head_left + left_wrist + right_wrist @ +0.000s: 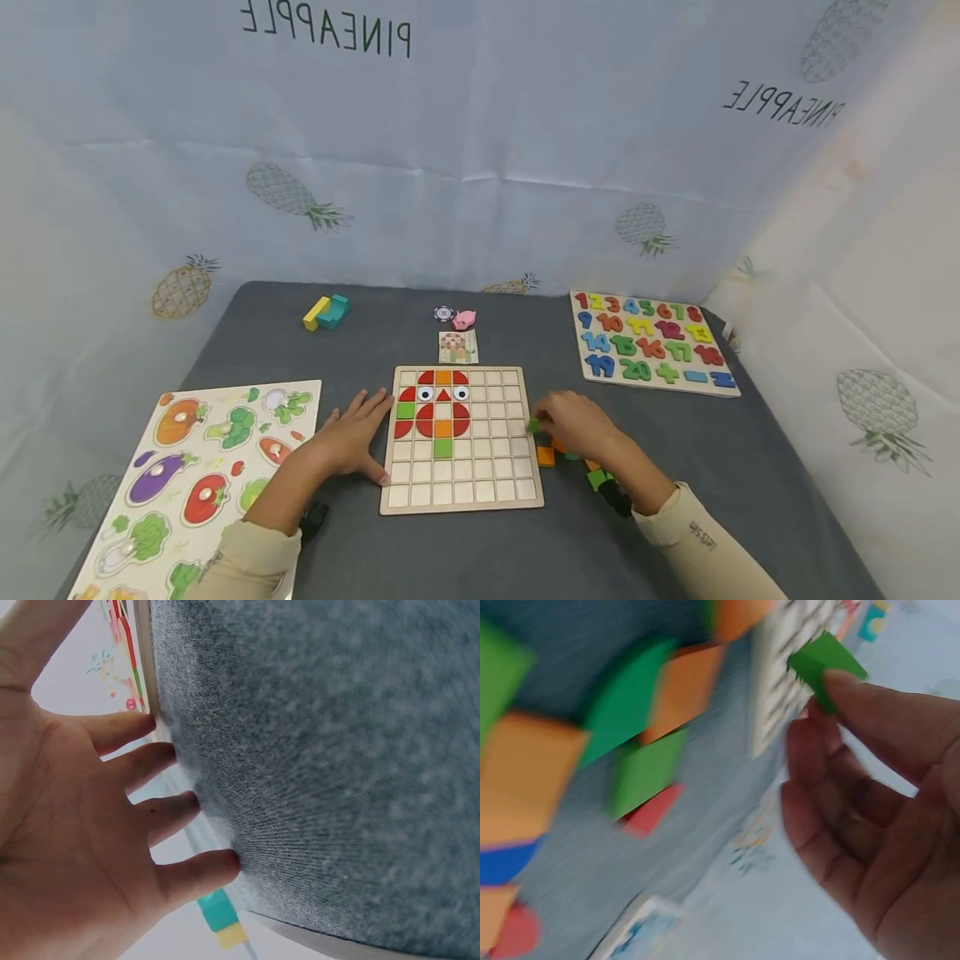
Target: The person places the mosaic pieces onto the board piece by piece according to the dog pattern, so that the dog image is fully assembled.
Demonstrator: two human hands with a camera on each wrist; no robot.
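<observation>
A wooden grid board (502, 467) lies mid-table, with red, orange, green and eye-printed tiles in its upper left cells. My left hand (347, 439) is spread at the board's left edge, fingertips and thumb touching it, and the left wrist view shows its straight fingers (199, 874). At the right edge my right hand (581, 423) pinches a green square tile (829, 664) between thumb and fingers, raised off the table. Under and beside that hand lie loose tiles, among them an orange tile (546, 457) and a green tile (649, 769). A pattern card (458, 357) lies behind the board.
A vegetable puzzle board (251, 483) lies on the left, a number puzzle (652, 342) at the back right. Behind the card are a pink pig figure (464, 320) and a poker chip (443, 313). Yellow and teal blocks (327, 312) lie at the back left.
</observation>
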